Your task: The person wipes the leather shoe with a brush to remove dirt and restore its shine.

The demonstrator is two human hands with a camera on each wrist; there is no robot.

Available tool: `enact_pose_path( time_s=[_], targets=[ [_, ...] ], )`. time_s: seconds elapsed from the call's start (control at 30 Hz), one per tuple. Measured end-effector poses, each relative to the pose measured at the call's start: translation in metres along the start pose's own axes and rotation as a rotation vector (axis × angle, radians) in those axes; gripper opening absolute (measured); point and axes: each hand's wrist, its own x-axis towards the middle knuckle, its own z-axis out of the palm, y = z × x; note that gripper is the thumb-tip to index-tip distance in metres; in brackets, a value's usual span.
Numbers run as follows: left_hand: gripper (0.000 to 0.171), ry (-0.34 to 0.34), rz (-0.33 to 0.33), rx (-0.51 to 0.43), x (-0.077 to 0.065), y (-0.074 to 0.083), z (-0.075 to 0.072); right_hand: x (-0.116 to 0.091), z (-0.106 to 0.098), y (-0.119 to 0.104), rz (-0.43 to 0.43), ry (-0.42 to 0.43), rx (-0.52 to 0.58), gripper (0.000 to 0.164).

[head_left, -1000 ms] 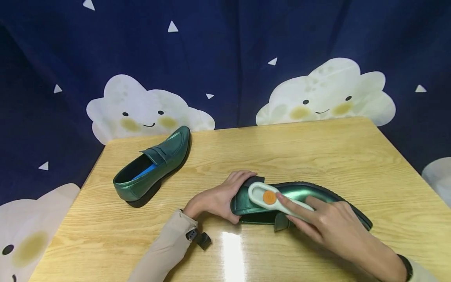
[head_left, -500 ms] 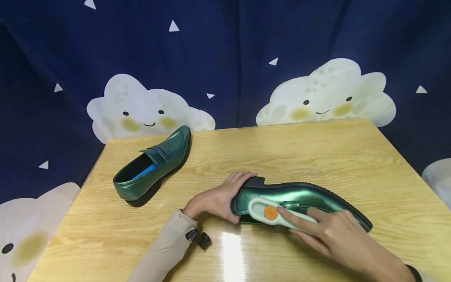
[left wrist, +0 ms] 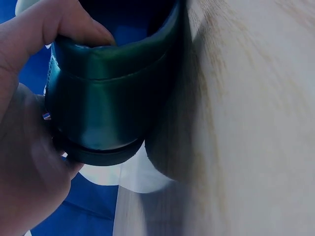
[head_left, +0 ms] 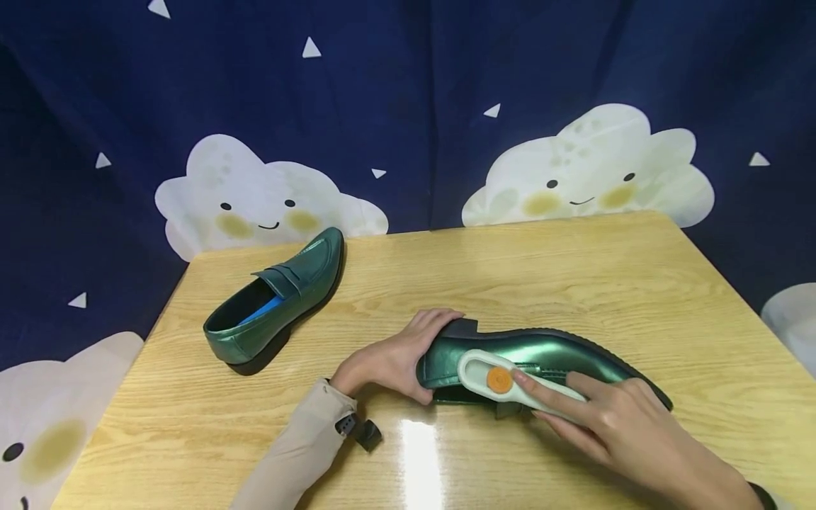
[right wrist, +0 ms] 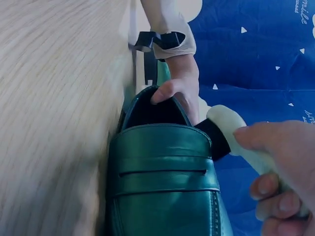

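A shiny green loafer [head_left: 542,348] lies on its side, its black sole facing away and its opening toward me. My left hand [head_left: 397,361] grips its heel, the thumb [left wrist: 81,24] hooked inside the opening in the left wrist view. A pale green shoe brush [head_left: 554,405] with an orange button [head_left: 500,380] is in my right hand [head_left: 621,428], index finger along the handle. In the right wrist view the brush's dark head [right wrist: 214,140] meets the loafer's side near the strap [right wrist: 165,179]. Its contact surface is partly hidden.
A matching green loafer [head_left: 306,273] with a blue insole stands upright at the left back of the wooden table [head_left: 510,276]. Behind the table hangs a dark blue curtain [head_left: 408,106] with cloud prints. A bright reflection lies near the table's front.
The brush first moved down the loafer's side toward me, then slightly right and back up, with my right hand. My left hand and the loafer stay in place.
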Motion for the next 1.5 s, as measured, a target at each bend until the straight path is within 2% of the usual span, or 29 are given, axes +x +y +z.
enact_pose_path(
  time_s=[0.17, 0.27, 0.37, 0.43, 0.63, 0.73, 0.87, 0.93, 1.0, 1.1, 1.17, 1.3, 1.37, 1.5],
  targets=[
    [0.119, 0.0, -0.006, 0.007, 0.0, 0.0, 0.0, 0.002, -0.003, 0.002, 0.049, -0.005, -0.058, 0.047],
    [0.12, -0.002, -0.005, 0.007, 0.0, 0.0, 0.0, 0.001, -0.002, 0.0, 0.015, -0.027, -0.043, 0.046],
    [0.121, 0.0, -0.003, 0.006, 0.0, 0.001, 0.0, 0.001, -0.001, -0.003, -0.046, -0.055, 0.029, 0.042],
    [0.121, 0.003, -0.004, 0.004, 0.0, 0.001, 0.0, 0.004, -0.001, -0.004, -0.045, -0.065, 0.029, 0.042],
    [0.118, 0.006, 0.005, 0.006, 0.001, 0.0, 0.0, 0.021, 0.005, -0.002, 0.037, -0.021, -0.093, 0.048],
    [0.118, 0.001, 0.017, 0.007, 0.002, 0.0, 0.001, 0.026, 0.008, -0.004, 0.043, -0.036, -0.124, 0.05],
    [0.119, 0.011, 0.042, 0.02, 0.003, 0.0, 0.002, 0.027, 0.007, -0.013, -0.006, -0.119, -0.053, 0.044],
    [0.12, 0.023, 0.056, 0.032, 0.003, -0.001, 0.001, 0.029, 0.006, -0.016, -0.038, -0.13, -0.007, 0.041],
    [0.12, 0.031, 0.057, 0.036, 0.002, -0.001, 0.0, 0.031, 0.006, -0.017, -0.039, -0.1, 0.007, 0.041],
    [0.119, 0.031, 0.042, 0.025, 0.002, -0.001, 0.001, 0.033, 0.005, -0.017, 0.01, -0.045, -0.062, 0.046],
    [0.119, 0.026, 0.032, 0.018, 0.001, -0.001, 0.001, 0.033, 0.008, -0.017, 0.022, -0.04, -0.083, 0.049],
    [0.12, 0.038, 0.056, 0.041, 0.0, -0.002, 0.002, 0.031, 0.011, -0.019, -0.069, -0.079, -0.016, 0.043],
    [0.12, 0.043, 0.059, 0.041, 0.0, -0.002, 0.002, 0.03, 0.012, -0.018, -0.075, -0.071, 0.001, 0.043],
    [0.118, 0.028, 0.04, 0.022, 0.002, -0.001, 0.001, 0.031, 0.014, -0.016, 0.002, 0.003, -0.09, 0.048]
  ],
)
